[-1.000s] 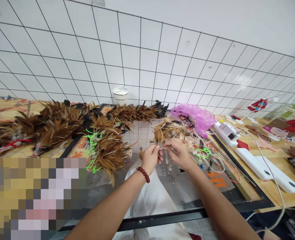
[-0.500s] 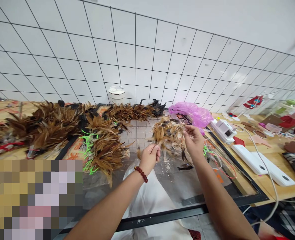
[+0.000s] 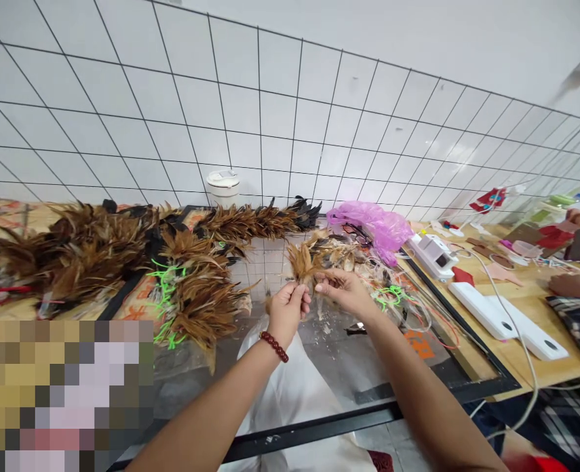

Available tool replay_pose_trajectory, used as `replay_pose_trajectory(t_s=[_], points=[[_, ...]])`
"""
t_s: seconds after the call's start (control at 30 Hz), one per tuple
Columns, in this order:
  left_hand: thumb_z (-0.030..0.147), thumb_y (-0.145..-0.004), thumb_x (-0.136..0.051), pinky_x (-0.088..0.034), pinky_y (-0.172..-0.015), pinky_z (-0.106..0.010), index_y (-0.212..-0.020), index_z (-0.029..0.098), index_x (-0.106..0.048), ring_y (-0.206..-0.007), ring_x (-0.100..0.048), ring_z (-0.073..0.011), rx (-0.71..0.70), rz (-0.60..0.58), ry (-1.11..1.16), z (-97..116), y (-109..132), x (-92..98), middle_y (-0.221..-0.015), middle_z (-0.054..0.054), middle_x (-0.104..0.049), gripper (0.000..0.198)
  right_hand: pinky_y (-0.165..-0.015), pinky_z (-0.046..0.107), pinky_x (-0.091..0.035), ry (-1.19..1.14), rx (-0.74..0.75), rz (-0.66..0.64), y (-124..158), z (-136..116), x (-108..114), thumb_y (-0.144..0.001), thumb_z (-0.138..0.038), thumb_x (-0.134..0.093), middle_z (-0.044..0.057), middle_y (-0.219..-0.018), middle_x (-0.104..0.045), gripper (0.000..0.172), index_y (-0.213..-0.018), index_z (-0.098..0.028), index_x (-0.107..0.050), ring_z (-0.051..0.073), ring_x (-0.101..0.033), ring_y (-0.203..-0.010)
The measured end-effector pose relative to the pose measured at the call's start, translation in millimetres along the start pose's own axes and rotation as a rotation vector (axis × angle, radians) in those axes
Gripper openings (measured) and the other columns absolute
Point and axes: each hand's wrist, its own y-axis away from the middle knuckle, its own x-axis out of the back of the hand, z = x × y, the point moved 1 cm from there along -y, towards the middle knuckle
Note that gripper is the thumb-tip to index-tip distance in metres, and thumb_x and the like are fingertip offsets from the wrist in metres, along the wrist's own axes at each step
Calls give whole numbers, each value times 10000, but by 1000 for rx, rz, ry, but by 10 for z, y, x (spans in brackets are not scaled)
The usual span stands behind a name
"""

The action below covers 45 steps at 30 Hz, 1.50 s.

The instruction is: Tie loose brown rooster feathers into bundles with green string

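Note:
My left hand (image 3: 286, 309), with a red bead bracelet at the wrist, is closed on a small bunch of brown feathers (image 3: 303, 265) that fans up from its fingers. My right hand (image 3: 346, 293) is beside it, fingertips pinched on feathers at the top of that bunch. Both hands hover over a glass table top (image 3: 339, 367) with a black frame. Just behind them lies a loose pile of brown feathers (image 3: 349, 257) mixed with strings.
Long strung rows of brown feathers (image 3: 122, 249) with green ties cover the left. A white cup (image 3: 222, 188) stands by the wire grid wall. A pink plastic bag (image 3: 378, 226), white devices (image 3: 501, 318) with cables and another person's hand (image 3: 572, 286) are on the right.
My right hand went out to the loose feather pile and has come back to meet my left hand. My left hand has stayed in place with its bunch.

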Motion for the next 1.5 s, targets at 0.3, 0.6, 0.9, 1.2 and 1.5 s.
replay_pose_trajectory(t_s=[0.3,0.6,0.9,1.2,1.5], points=[[490,-710,-634,-347,-373,-185,-681,147,-590,-407,-489,-69,-5,-112,-110,-91,3,-15,-555,15,-560,347,-676,291,-474,-170,-3,151,66,-180,-125,-740,-447,-709,23,-751,-665,266,-790,-188,-684,158,-589,-702],[511,-694,-679,-328,-380,-173,-674,148,-559,-416,-481,-57,29,27,79,-1,-1,11,-548,21,-557,382,-605,269,-439,-200,9,299,15,-78,32,-793,-408,-647,-8,-638,-597,213,-818,-201,-688,133,-525,-604],[503,-686,-705,-329,-383,-180,-679,150,-560,-421,-478,-60,22,54,127,12,-8,17,-545,25,-553,382,-842,384,-468,648,143,477,-35,178,523,-764,-191,-568,106,-1089,-636,337,-1092,-197,-650,228,-596,-909],[500,-695,-695,-330,-385,-177,-666,147,-557,-428,-480,-60,16,53,116,1,-22,15,-545,22,-551,381,-759,310,-449,767,183,22,-16,218,428,-768,-174,-605,55,-809,-631,146,-810,-209,-740,185,-589,-799],[513,-674,-706,-322,-387,-178,-664,151,-553,-418,-471,-57,22,48,137,21,-9,14,-538,26,-546,393,-658,317,-511,-212,-64,299,-54,27,309,-780,-466,-655,48,-759,-709,290,-862,-192,-702,173,-643,-685]])
